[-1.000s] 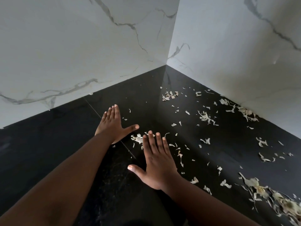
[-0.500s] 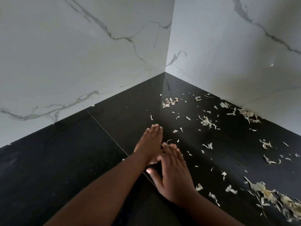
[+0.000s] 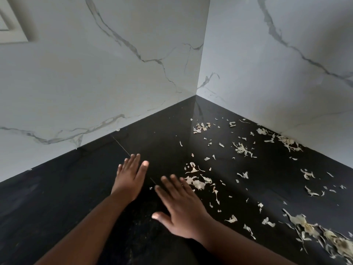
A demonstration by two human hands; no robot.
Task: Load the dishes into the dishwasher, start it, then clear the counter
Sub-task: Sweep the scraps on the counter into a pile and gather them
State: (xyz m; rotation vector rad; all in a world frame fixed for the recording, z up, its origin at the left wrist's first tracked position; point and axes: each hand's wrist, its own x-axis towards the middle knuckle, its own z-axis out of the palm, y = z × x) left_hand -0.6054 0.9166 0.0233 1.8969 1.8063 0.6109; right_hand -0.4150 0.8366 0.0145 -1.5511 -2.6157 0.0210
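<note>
Nearest to the camera, two bare forearms reach forward from the bottom edge over a black, glossy counter (image 3: 57,197). The right hand (image 3: 183,209) lies flat with the palm down, its fingers straight and a little spread, the thumb pointing to the left; it holds nothing, and its fingertips are slightly blurred. The left hand (image 3: 130,178) is a bit farther and to the left, also palm down, with the fingers straight and close together, and it holds nothing too. The two hands are near but apart, and a thin seam line (image 3: 122,146) of the counter runs between them and goes on toward the left wall.

Just beside the fingertips of the right hand there is a small heap of pale peel scraps (image 3: 196,180). At the near right edge lies a bigger pile of dry peels (image 3: 324,236), which look like onion or garlic skins. More small flakes (image 3: 242,149) are scattered over the right half of the counter, up to a little cluster (image 3: 200,128) not far from the corner and a strip of scraps (image 3: 286,141) along the foot of the right wall. The left half of the counter shows only dull reflections.

At the far end, two white marble walls with grey veins, the left wall (image 3: 95,83) and the right wall (image 3: 277,73), meet in a corner. In the top left corner a pale frame (image 3: 13,25) is partly in view; I cannot tell what it is.
</note>
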